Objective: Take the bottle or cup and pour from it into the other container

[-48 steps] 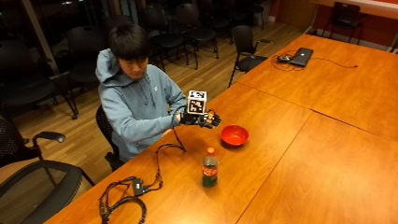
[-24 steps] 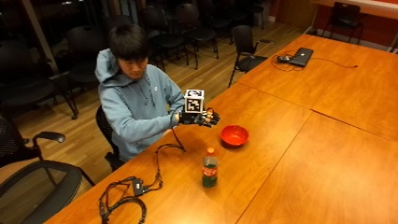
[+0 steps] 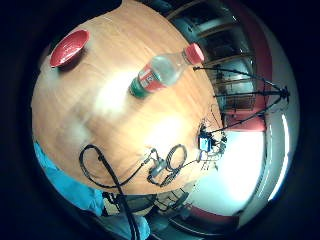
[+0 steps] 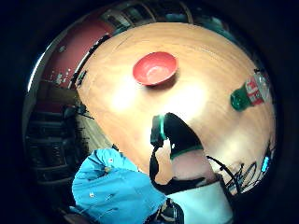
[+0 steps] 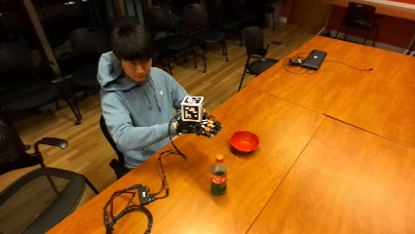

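A clear plastic bottle (image 5: 219, 176) with a red cap, red label and dark green base stands upright on the wooden table (image 5: 311, 161). A red bowl (image 5: 244, 141) sits a little beyond it, empty as far as I can see. My gloved right hand (image 5: 199, 126) hovers above the table edge in front of the person's chest, left of the bowl, fingers relaxed and holding nothing. Both palm views look down on the bowl (image 4: 154, 68) (image 3: 69, 48) and the bottle (image 4: 250, 92) (image 3: 162, 74), well away from the palm. The other hand is hidden.
A coil of black cable with a small box (image 5: 133, 204) lies on the table's near left part. A laptop (image 5: 314, 58) rests on the far table. Chairs (image 5: 39, 190) stand around the person.
The gloved hand has drifted slightly lower and toward the person. Bottle and bowl have not moved.
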Demonstrator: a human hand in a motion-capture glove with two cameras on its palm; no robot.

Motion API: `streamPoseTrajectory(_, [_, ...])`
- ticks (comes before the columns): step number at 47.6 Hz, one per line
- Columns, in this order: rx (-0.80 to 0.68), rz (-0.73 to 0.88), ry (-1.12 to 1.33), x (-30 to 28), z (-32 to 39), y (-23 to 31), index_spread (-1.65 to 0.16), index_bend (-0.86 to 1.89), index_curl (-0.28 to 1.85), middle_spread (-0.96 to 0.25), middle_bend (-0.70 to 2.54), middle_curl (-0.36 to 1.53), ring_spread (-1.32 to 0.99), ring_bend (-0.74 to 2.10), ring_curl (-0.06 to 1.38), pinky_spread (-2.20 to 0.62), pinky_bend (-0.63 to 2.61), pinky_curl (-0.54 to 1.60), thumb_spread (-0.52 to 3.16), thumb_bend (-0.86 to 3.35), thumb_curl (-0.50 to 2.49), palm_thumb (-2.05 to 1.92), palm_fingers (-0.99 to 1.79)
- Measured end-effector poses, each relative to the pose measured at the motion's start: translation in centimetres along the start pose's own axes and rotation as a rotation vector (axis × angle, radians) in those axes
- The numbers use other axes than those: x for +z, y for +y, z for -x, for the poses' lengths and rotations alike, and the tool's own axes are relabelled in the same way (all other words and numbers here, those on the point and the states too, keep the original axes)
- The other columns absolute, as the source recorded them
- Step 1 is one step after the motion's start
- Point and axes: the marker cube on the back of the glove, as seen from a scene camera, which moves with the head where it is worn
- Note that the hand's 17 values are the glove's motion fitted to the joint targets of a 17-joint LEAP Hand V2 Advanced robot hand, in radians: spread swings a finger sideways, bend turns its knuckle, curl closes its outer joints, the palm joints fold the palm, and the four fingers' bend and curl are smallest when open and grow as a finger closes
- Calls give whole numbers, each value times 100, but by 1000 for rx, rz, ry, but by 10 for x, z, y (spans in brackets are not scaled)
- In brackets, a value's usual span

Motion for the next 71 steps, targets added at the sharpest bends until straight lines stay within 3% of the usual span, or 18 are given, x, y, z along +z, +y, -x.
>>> streamPoseTrajectory(4, [93,5,-151,-1,1,8,-35,16,25,1,18,24,15,37,23,22,60,24,109,-2,36,51,12])
streamPoseTrajectory(22, [213,17,-210,11,-65,52,-34,16,27,2,18,27,15,38,25,22,60,25,109,-2,38,52,12])
streamPoseTrajectory(39, [338,-170,-353,40,-149,79,-31,12,24,4,21,30,14,42,27,22,61,25,106,-3,40,55,16])
streamPoseTrajectory(45, [351,-250,-504,61,-165,83,-30,10,22,5,22,31,14,44,28,22,63,26,103,-4,39,51,14])
streamPoseTrajectory(58, [380,-417,-816,108,-187,69,-29,10,18,6,22,32,14,49,30,22,68,28,99,-3,38,51,10])
streamPoseTrajectory(71, [368,-511,-1248,160,-172,9,-30,10,16,7,22,33,14,52,30,23,74,29,96,-3,38,53,3])
